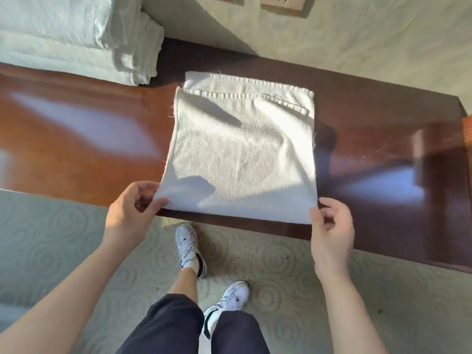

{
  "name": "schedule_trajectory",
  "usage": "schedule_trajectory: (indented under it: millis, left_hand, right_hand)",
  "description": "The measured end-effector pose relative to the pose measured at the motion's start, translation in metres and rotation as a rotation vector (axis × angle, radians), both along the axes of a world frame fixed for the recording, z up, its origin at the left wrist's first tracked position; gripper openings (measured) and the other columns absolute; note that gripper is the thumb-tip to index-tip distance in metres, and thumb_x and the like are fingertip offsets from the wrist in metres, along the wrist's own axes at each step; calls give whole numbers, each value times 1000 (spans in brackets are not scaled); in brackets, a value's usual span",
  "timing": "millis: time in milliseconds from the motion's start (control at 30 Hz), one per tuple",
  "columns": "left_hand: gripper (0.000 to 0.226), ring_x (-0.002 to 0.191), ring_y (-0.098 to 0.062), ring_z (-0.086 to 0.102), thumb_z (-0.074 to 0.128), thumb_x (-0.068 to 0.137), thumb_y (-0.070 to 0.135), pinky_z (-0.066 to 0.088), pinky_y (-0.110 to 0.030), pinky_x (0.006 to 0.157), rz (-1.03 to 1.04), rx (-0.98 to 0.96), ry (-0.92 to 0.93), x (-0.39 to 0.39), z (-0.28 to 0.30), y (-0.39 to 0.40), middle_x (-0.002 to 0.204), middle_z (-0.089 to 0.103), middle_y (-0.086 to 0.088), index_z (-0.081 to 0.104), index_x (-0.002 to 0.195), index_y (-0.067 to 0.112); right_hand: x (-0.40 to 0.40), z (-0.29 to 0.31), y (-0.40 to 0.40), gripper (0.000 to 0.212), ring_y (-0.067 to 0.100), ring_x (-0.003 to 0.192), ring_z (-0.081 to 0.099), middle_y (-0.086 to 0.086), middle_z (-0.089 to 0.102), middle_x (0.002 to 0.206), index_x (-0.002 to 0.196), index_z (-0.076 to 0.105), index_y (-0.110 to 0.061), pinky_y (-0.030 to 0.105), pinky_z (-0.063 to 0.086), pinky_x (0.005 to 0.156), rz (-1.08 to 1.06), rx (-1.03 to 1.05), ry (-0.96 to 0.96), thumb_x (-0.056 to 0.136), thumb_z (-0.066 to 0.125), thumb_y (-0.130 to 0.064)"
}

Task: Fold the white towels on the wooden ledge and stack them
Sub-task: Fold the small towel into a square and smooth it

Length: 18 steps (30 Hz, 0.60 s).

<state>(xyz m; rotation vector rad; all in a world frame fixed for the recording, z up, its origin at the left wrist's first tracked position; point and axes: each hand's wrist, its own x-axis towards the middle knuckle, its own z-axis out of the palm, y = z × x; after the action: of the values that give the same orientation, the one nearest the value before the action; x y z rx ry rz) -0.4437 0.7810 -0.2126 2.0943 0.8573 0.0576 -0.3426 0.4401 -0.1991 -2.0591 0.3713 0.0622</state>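
A white towel [240, 149], folded over once, lies flat across the glossy wooden ledge [76, 139], its hemmed edges at the far side. My left hand [132, 213] pinches the towel's near left corner between thumb and fingers. My right hand [332, 231] holds the near right corner the same way. The near edge of the towel is lifted slightly off the wood. A pile of white towels [76, 39] sits at the far left of the ledge.
Pale patterned carpet [51, 241] covers the floor in front of the ledge, where my two white sneakers stand. The ledge ends in a step at the right [444, 154]. A wall with sockets [283, 3] rises behind.
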Motion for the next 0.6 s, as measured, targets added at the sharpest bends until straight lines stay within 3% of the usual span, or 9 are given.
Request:
schedule_trajectory:
  millis: [67,133,200,333,433,533,600]
  left_hand:
    - [30,75,-1,58,79,86,27,44,-14,67,16,54,-46,-2,3,-4,85,63,13,57,88,47]
    - [27,72,6,57,77,88,21,43,-6,64,63,-4,-135,-2,3,-7,87,62,10,58,90,40]
    - [24,67,6,56,76,89,20,44,-8,62,78,-10,-177,1,2,-6,87,63,5,59,91,37]
    - [25,63,2,54,75,90,25,43,-9,59,15,16,-132,8,-2,1,87,62,9,57,91,43]
    - [23,70,-7,56,76,89,23,40,-4,62,-41,61,-50,14,-2,2,88,63,4,59,100,35]
    - [26,73,-6,57,77,88,21,40,-2,64,-117,87,9,15,2,0,86,60,6,58,107,24]
    - [28,76,-3,59,76,88,25,40,-6,65,-167,93,57,18,6,3,88,61,8,59,110,22]
  right_hand:
    - [3,3,-3,29,14,77,56,-1,62,88,112,60,-34,33,48,79,-3,130,-8,94,67,-13]
    - [10,1,-5,30,16,77,56,1,61,87,116,60,-32,38,48,76,7,212,25,94,66,-13]
    - [17,-3,-5,31,12,74,54,1,61,85,120,59,-28,38,45,72,38,226,60,95,65,-13]
    - [24,-8,-5,27,2,70,56,0,64,86,116,59,-28,22,44,71,86,58,62,93,66,-16]
    - [25,-12,-5,24,5,77,58,-5,63,85,116,57,-29,30,41,72,118,-93,99,95,66,-22]
    - [24,-11,-2,25,7,78,58,-7,63,85,120,54,-23,32,39,72,131,-179,115,97,63,-23]
    - [26,-6,-1,27,17,82,60,-7,62,85,122,53,-21,34,40,73,148,-224,152,96,60,-20]
